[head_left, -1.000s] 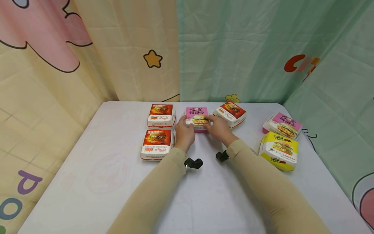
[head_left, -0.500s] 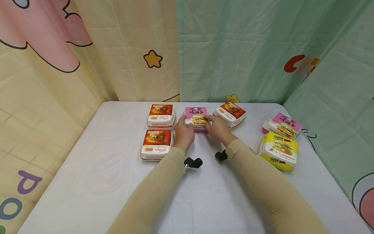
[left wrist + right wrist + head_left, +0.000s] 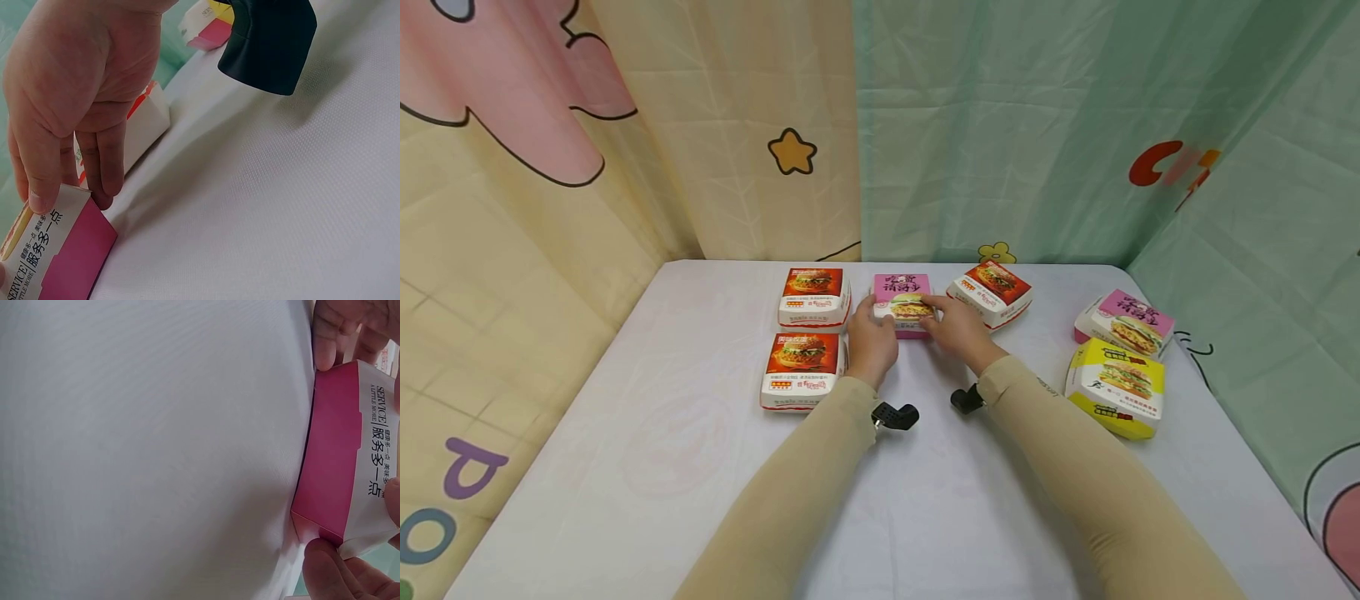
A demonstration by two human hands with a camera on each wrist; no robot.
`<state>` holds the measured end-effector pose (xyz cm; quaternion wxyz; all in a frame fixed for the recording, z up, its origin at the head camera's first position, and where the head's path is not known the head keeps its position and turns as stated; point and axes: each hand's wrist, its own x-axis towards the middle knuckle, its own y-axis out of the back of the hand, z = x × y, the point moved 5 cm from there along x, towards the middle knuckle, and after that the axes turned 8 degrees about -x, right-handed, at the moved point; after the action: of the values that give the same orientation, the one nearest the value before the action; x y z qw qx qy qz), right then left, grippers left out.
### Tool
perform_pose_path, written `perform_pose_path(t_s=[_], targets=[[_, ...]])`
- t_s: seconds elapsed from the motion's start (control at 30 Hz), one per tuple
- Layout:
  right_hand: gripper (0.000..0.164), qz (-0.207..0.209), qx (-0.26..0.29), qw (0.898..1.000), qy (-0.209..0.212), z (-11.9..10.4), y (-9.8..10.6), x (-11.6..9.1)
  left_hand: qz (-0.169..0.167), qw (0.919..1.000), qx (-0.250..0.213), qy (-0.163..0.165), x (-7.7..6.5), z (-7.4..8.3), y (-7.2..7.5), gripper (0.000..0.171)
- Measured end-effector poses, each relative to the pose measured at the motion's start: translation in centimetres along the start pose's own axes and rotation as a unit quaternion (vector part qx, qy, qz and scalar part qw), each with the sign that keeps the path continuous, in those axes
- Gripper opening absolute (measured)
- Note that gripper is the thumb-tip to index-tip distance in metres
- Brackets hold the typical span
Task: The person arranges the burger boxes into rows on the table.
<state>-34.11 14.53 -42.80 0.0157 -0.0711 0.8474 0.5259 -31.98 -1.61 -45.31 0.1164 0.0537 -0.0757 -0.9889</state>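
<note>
Both hands hold a pink-and-white burger box [image 3: 901, 286] at the back middle of the table, one on each side. My left hand [image 3: 872, 343] grips the box's left side, its thumb at the front of the lid. On the right side, my right hand [image 3: 962, 333] has its thumb near the front corner. The left wrist view shows the right hand's fingers [image 3: 111, 159] reaching down the box's side, one digit pressing the top edge. In the right wrist view, the box's pink lower front [image 3: 331, 450] sits low against the white cloth, between both hands' fingertips.
Two red-and-white burger boxes, a back one [image 3: 814, 296] and a front one [image 3: 803, 371], stand left. Another red-and-white box [image 3: 991, 292] sits angled just right of the right hand. Farther right are a second pink box [image 3: 1127, 321] and a yellow box [image 3: 1116, 387]. Curtains [image 3: 1000, 125] surround the table.
The held pink box and both hands have shifted very slightly left. The other boxes stay where they were.
</note>
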Motion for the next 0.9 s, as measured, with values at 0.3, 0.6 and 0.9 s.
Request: perform_pose_path(t_s=[0.3, 0.6, 0.9], targets=[[0.054, -0.005, 0.004, 1.0, -0.011, -0.01, -0.09, 0.13, -0.004, 1.0, -0.003, 0.009, 0.1, -0.07, -0.01, 0.054], [0.055, -0.004, 0.01, 1.0, -0.012, 0.03, -0.13, 0.17, -0.003, 0.9999, -0.002, 0.013, -0.04, -0.14, -0.02, 0.054], [0.056, 0.001, 0.012, 1.0, -0.011, -0.06, -0.17, 0.1, 0.001, 1.0, -0.001, 0.009, 0.02, -0.26, -0.05, 0.054]])
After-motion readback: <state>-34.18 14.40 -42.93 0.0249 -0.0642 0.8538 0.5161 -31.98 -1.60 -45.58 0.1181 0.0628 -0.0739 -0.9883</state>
